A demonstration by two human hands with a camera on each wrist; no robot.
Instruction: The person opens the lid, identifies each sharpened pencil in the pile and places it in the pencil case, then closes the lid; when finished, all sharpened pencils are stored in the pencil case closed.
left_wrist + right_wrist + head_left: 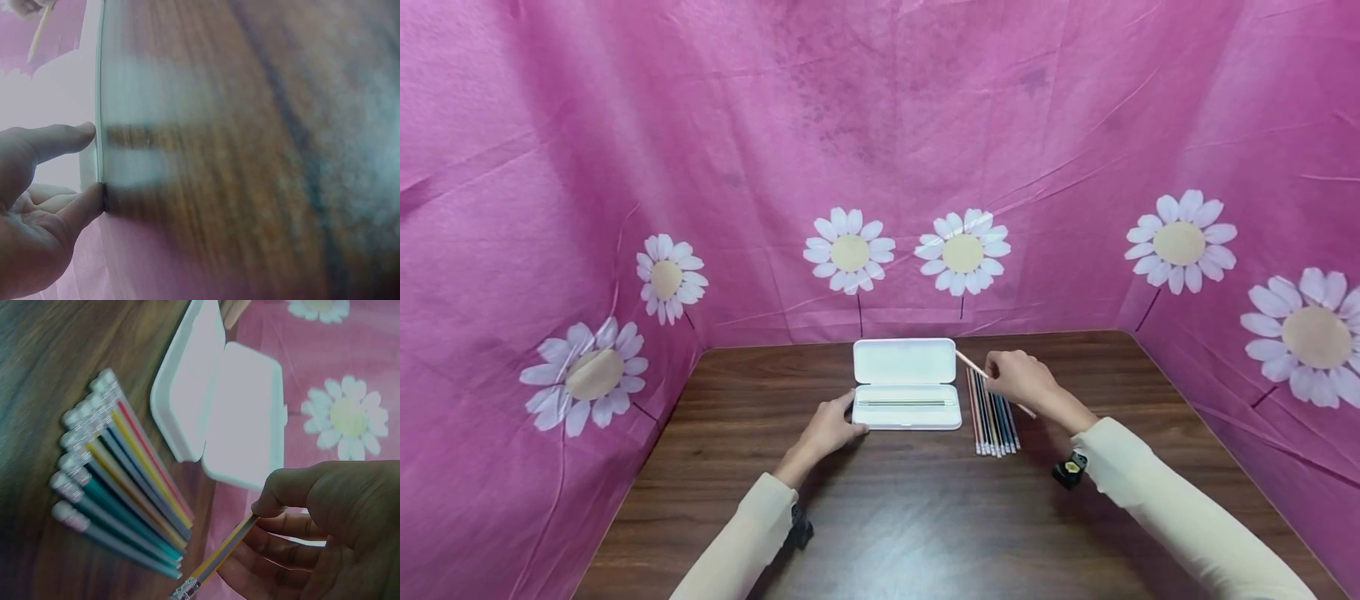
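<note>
A white pencil case (904, 361) lies with its lid raised at the back, and at least one slim pencil (906, 403) rests in its tray. My left hand (829, 433) is at the case's left front corner. Its thumb (69, 139) and another straight finger touch the case edge. Above the loose pencils (996, 421), right of the case, my right hand (1021, 379) pinches a pencil (228, 545) with yellow and grey stripes. That pencil slants, one end toward the lid. The loose pencils lie side by side, their white eraser ends toward me.
A brown wood-grain table (880, 508) carries everything. Pink cloth (880, 125) with white daisies stands behind it and along both sides. Small black devices (1070, 471) are strapped at both wrists.
</note>
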